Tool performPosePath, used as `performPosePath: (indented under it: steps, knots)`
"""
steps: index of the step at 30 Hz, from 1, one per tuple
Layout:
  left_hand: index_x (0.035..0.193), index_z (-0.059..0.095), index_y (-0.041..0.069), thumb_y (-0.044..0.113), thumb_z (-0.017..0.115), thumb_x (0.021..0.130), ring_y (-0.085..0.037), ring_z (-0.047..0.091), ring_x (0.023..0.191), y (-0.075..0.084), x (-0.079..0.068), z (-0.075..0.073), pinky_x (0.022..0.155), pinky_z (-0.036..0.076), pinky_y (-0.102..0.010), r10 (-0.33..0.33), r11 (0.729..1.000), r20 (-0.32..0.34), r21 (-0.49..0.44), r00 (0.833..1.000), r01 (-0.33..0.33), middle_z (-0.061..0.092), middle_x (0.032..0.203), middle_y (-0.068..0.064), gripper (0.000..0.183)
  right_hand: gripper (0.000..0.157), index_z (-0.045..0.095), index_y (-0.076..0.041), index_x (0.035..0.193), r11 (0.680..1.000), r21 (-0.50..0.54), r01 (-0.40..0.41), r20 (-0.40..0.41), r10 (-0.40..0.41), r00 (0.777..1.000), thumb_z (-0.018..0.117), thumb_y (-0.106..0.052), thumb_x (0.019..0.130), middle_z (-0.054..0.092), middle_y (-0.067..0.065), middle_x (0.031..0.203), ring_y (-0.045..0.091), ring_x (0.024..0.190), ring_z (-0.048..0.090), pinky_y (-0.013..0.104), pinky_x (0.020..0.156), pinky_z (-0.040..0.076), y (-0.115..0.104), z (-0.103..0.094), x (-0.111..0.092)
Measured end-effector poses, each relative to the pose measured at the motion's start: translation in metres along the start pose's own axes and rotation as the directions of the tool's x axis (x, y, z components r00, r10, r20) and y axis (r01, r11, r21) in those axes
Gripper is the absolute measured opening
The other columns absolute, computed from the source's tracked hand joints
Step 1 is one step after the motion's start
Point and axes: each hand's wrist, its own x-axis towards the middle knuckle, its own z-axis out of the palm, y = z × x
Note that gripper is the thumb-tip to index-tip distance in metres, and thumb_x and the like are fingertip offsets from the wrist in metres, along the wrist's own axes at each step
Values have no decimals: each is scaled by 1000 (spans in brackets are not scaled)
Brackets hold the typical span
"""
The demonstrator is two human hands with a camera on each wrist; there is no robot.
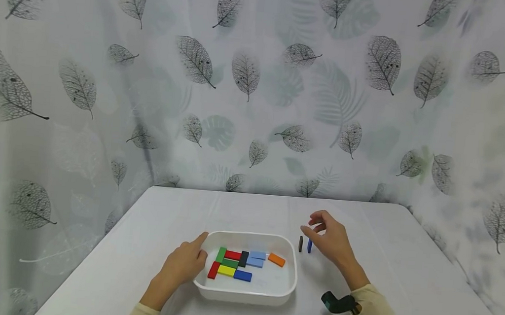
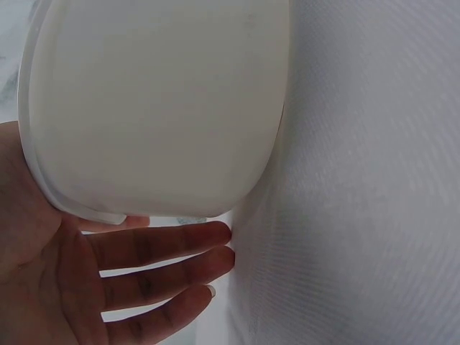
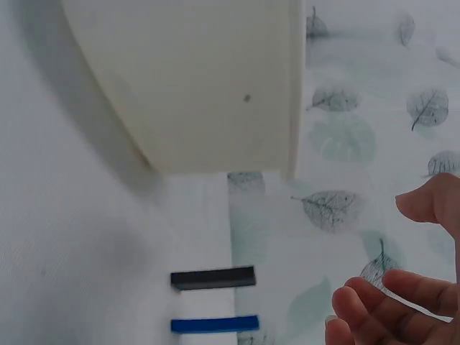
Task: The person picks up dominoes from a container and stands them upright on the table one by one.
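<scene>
A white plastic tub (image 1: 248,298) stands on the table with several flat coloured blocks inside. My left hand (image 1: 183,262) rests against its left rim; in the left wrist view that hand's fingers (image 2: 162,244) extend beside the tub wall, and its thumb is not clearly visible. To the right of the tub, a black block (image 1: 301,244) and a blue block (image 1: 310,245) stand upright on edge, slightly apart. My right hand (image 1: 330,239) hovers by these two, thumb and fingers parted, holding nothing. The right wrist view shows the black block (image 3: 213,278) and blue block (image 3: 215,325) apart from the fingers.
Inside the tub, red, green, yellow, black and blue blocks lie flat in a cluster; an orange block (image 1: 276,260) lies apart on the right. A leaf-patterned curtain (image 1: 258,88) hangs behind and beside the white table (image 1: 363,220).
</scene>
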Motion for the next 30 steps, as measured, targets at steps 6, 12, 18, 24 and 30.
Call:
performPosePath:
  steps: [6, 12, 18, 24, 30]
  knots:
    - [151, 49, -1, 12, 58, 100, -18, 51, 56, 0, 0, 1, 48, 46, -30, -2, 1000, 4, 3, 1000, 2, 72, 99, -17, 54, 36, 66, -5, 118, 977, -27, 213, 1, -213, 977, 84, -13, 87, 71, 9, 101, 23, 87, 66, 39, 73, 59, -38, 13, -13]
    - [151, 50, -1, 12, 58, 100, -18, 50, 54, 0, 0, 0, 48, 46, -31, 0, 1000, 0, 5, 1000, 0, 71, 95, -15, 53, 28, 70, -7, 112, 940, 14, 340, 144, -338, 930, 82, -6, 87, 72, 7, 100, 18, 87, 65, 35, 75, 59, -61, 38, -29]
    - [152, 49, -1, 12, 56, 100, -17, 47, 50, -2, 1, 2, 46, 43, -30, 3, 1000, 9, 4, 1000, -3, 59, 72, -4, 53, 26, 71, -3, 115, 933, -49, 357, 316, -325, 891, 77, -7, 90, 73, 9, 106, 20, 90, 65, 30, 75, 57, -58, 57, -36]
    - [150, 50, -2, 12, 56, 100, -17, 48, 51, -2, 2, 2, 47, 44, -31, 18, 1000, -6, 12, 1000, -18, 66, 80, -7, 53, 29, 71, -2, 117, 917, -124, 379, 376, -310, 873, 78, -3, 89, 71, 12, 113, 25, 95, 67, 41, 84, 58, -53, 63, -37]
    - [150, 50, -2, 11, 55, 100, -17, 47, 52, -3, 2, 3, 48, 43, -31, 26, 999, -2, 18, 1000, -26, 62, 75, -5, 52, 26, 72, -10, 114, 814, -346, 467, 409, -317, 856, 80, -15, 90, 70, 6, 110, 24, 104, 65, 40, 78, 59, -52, 67, -40]
